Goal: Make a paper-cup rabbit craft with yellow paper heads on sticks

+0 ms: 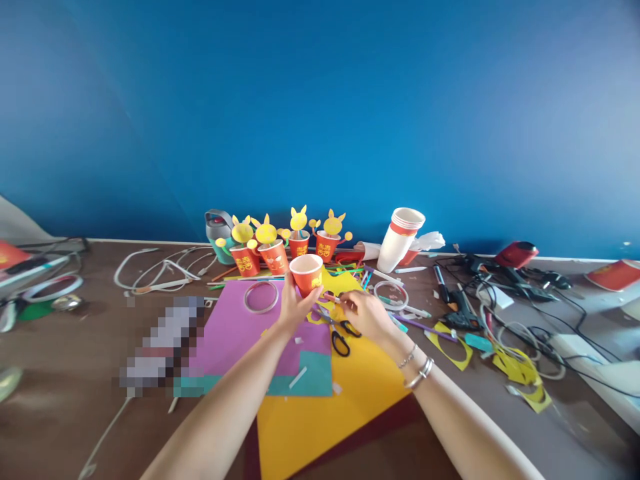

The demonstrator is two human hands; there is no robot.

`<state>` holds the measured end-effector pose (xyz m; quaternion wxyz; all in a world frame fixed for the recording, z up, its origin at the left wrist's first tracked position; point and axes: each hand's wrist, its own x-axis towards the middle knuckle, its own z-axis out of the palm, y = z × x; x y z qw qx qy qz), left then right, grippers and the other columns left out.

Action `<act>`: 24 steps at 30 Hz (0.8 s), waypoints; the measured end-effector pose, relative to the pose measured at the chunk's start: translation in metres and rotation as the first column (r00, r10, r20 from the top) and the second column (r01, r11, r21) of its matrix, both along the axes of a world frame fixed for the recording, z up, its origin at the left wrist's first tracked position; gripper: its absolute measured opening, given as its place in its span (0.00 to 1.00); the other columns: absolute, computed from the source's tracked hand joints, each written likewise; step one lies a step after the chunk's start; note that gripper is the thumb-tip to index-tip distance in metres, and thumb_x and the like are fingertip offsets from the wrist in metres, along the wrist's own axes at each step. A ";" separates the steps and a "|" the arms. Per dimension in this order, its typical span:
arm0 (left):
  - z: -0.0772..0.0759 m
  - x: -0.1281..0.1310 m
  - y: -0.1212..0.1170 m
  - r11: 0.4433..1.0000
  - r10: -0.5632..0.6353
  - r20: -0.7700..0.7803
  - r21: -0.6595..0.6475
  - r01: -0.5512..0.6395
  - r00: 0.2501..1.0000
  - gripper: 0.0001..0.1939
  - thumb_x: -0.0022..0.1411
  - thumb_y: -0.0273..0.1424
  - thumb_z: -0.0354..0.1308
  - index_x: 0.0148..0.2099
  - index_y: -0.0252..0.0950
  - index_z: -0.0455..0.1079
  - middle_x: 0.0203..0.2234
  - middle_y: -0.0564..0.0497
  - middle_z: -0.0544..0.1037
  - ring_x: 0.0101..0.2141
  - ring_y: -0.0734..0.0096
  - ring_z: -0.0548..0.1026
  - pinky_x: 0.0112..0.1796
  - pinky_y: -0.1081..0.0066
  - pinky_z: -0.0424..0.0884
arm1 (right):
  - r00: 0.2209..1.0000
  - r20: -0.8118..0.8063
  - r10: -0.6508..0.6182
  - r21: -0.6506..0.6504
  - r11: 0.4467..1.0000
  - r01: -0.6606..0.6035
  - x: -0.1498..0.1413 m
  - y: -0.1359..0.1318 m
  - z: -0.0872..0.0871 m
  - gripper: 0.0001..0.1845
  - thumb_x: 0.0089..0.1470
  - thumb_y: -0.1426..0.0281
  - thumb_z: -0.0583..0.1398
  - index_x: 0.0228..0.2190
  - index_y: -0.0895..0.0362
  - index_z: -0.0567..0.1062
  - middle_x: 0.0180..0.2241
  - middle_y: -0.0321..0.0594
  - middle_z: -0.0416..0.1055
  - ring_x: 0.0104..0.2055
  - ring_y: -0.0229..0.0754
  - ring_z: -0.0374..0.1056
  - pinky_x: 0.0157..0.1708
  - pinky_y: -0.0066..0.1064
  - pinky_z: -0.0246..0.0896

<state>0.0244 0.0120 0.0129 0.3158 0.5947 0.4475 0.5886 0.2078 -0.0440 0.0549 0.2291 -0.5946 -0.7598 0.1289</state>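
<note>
My left hand [297, 301] is wrapped round a red paper cup [306, 273] with yellow print, its open mouth tilted up. To the right of the cup, my right hand [367, 312] pinches a short, slim reddish stick [331, 298] whose tip points toward the cup's side. I cannot make out whether the tip touches the cup. Black-handled scissors [340, 341] lie on the coloured paper just below the hands. Behind the cup stand several decorated red cups [247, 261] with yellow rabbit-eared paper heads and round paper paws.
Purple paper [225, 340] and yellow paper [310, 427] overlap beneath my hands. Stacked paper cups [399, 240] lean at the back. A tape roll [261, 297] lies on the left; on the right are a glue gun [463, 308], tangled cables and yellow paper offcuts [453, 343].
</note>
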 end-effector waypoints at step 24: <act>-0.017 -0.007 0.020 0.985 -0.046 0.461 -0.126 0.117 0.886 0.28 0.49 0.41 0.67 0.51 0.39 0.65 0.38 0.50 0.76 0.37 0.66 0.76 0.39 0.68 0.73 | 0.991 -0.074 -0.113 0.085 0.989 0.119 -0.027 -0.013 -0.033 0.30 0.48 0.74 0.56 0.55 0.63 0.63 0.36 0.47 0.76 0.37 0.48 0.73 0.38 0.36 0.66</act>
